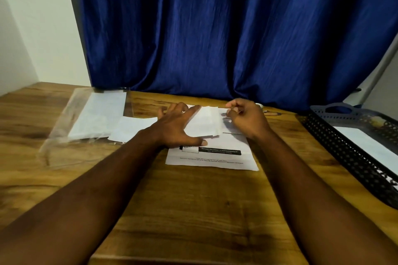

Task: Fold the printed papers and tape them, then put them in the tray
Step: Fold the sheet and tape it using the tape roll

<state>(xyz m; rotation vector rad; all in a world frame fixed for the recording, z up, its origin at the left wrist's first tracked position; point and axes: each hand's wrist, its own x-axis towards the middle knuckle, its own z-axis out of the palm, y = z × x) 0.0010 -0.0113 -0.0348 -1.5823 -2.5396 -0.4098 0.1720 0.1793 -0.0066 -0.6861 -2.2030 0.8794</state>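
The sheet on the desk carries print: a black bar with pale lettering, a small white label box at the bar's left end, and two fine lines below. All of it lies upside down to the camera and is too blurred to read.

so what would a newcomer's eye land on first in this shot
Probably the deep blue curtain filling the whole back of the view behind the wooden table. Next, the two hands at the table's middle: the left hand lies flat with spread fingers on a folded white paper, the right hand curled just beside it, both over a printed sheet. A black mesh tray sits at the right edge.
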